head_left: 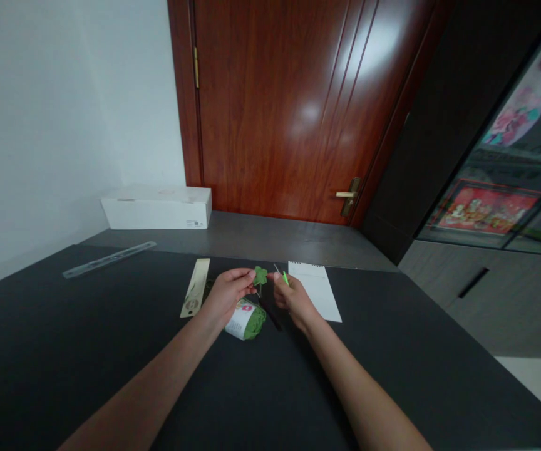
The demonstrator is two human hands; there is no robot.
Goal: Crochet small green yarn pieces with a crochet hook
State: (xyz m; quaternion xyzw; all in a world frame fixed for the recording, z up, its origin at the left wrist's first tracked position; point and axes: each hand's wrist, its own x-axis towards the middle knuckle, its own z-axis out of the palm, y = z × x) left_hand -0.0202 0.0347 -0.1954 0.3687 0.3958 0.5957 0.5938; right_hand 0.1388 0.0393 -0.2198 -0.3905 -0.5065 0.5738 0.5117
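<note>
Between the thumb and fingers of my left hand (233, 289) is a small green crocheted piece (260, 275) with a lobed outline. My right hand (293, 297) is closed around a crochet hook (285, 277) with a bright green handle, its thin metal end pointing up and left. The two hands are close together, the hook slightly right of the crocheted piece. Just below my left hand lies a ball of green yarn (254, 323) with a white paper label. A dark, slim object (270, 313), possibly scissors, lies beside the yarn, partly hidden.
On the black table (87, 351), a cream ruler-like card (196, 288) lies left of my hands and a white spiral notepad (317, 291) right. Farther left is a clear plastic strip (111, 259). A white box (158, 208) stands at the back, before a wooden door (270, 113).
</note>
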